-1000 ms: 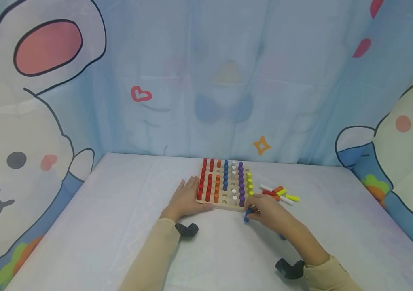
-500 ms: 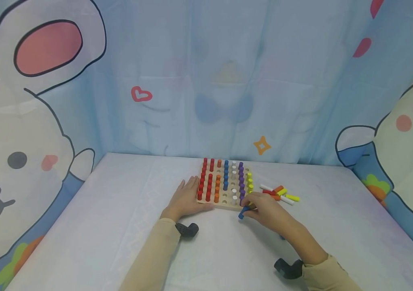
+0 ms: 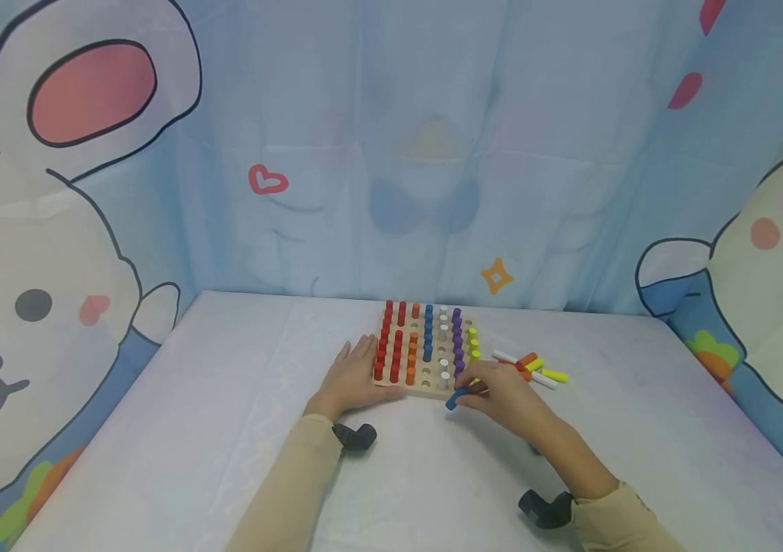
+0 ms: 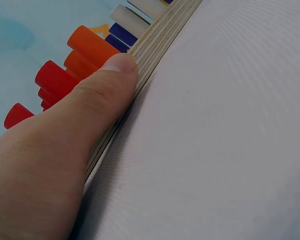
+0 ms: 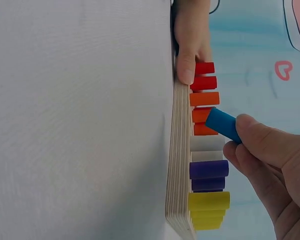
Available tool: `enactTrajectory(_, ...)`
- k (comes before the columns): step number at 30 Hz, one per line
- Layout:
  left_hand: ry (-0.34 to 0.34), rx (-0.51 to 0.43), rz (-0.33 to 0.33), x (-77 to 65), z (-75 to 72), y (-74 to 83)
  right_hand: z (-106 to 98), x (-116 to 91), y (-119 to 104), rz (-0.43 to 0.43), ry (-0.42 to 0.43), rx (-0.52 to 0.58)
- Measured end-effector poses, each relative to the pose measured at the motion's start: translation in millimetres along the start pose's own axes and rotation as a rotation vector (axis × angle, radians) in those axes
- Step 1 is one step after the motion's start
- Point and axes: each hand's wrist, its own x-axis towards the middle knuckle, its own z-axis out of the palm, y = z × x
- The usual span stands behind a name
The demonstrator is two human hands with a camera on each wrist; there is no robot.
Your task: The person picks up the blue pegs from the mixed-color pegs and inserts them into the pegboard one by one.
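Observation:
A wooden pegboard (image 3: 436,393) stands on the table, with rows of coloured pegs upright in its holes. My right hand (image 3: 511,395) pinches a blue peg (image 5: 223,124) between thumb and fingertips. That peg is tilted, just over the board's front edge in the head view. My left hand (image 3: 353,377) rests against the board's near left corner. Its thumb (image 4: 110,82) lies on the layered front edge, below red pegs (image 4: 52,80) and orange pegs (image 4: 87,42). In the blue row, a bare hole (image 3: 426,372) shows at the near end.
Right of the board lies a loose pile of pegs, with white (image 3: 544,380), yellow (image 3: 554,376) and orange ones among them. Another small dark blue piece (image 3: 534,449) is partly hidden under the right forearm. A printed curtain (image 3: 391,153) hangs behind the table (image 3: 260,460).
My right hand has shifted slightly left along the board's front, and the blue peg has tipped from near upright to slanted. The left hand has stayed in place.

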Motion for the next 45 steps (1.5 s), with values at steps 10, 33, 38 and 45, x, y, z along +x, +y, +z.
enactTrajectory(10, -0.006, -0.003, -0.001, -0.2, -1.7, 1.0, 4.6, 4.7, 0.9, 0.016, 0.052, 0.012)
enactTrajectory(33, 0.0, -0.015, -0.003, 0.1, 0.7, -1.0, 8.9, 22.6, -4.6, -0.041, 0.142, 0.051)
enactTrajectory(38, 0.001, -0.008, 0.003, 0.4, 1.4, -2.0, 8.4, 30.1, -3.2, -0.06, 0.178, 0.027)
enactTrajectory(45, 0.007, -0.005, 0.008, 0.8, 1.6, -2.1, 6.3, 40.4, -5.7, -0.046, 0.194, 0.012)
